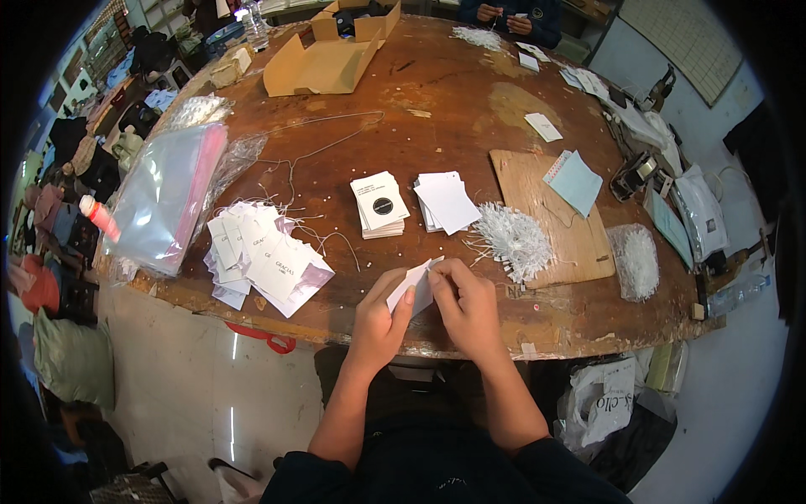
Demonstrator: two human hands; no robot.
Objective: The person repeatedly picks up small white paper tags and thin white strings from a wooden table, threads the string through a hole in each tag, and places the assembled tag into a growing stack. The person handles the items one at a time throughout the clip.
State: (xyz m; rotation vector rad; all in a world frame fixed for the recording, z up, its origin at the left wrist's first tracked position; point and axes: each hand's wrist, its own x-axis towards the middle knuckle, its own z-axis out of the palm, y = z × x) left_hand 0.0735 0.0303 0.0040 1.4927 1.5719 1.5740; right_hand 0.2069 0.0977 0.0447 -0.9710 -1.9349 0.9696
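Observation:
My left hand [379, 317] holds a folded-looking white card [408, 291] over the table's near edge, its thumb across the face. Fingers of my right hand [467, 304] pinch the card's upper right edge; anything small between them is hidden. Beyond my hands stand a stack of cream cards with a black round print [379, 202] and a stack of blank white cards [447, 202]. To the right of these lies a bundle of white tag strings [514, 242]. A loose pile of printed tags with strings [267, 259] spreads to the left.
Clear plastic bags [164, 197] lie at the left with a red-capped bottle [99, 217]. A wooden board [579, 252] carries pale blue paper [578, 185]; a bagged white bundle [635, 262] sits beside it. An open cardboard box [323, 67] and another person's hands [504, 18] are at the far side.

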